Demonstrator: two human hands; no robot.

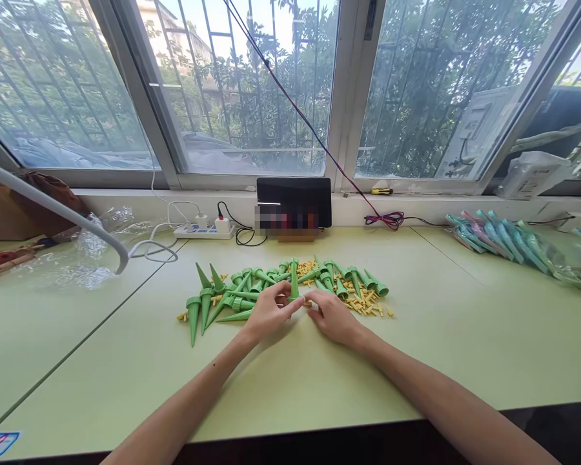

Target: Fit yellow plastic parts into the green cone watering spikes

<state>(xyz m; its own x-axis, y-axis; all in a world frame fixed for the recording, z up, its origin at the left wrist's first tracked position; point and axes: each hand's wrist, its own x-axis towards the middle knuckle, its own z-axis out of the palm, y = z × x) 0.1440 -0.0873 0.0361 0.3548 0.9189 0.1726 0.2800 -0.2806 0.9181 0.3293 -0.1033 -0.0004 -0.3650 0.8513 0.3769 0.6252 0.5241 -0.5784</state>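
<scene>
My left hand (270,310) grips a green plastic spike (294,278), a cone with a wide cap, holding it upright with the tip up. Close beside its lower end, my right hand (333,315) has its thumb and fingers bent together at the fingertips. Whatever they hold, if anything, is too small to make out. Several more green spikes (193,320) lie in a loose heap behind and left of my hands, and others (356,279) lie to the right. Small yellow plastic pieces (365,302) are scattered among them, mostly at the right.
A dark tablet (294,201) stands against the window wall on a small wooden stand (296,237). At the left back are a power strip (203,229), a white curved arm (53,200) and clear plastic wrap (97,245). Bagged teal and pink items (506,239) lie at the right.
</scene>
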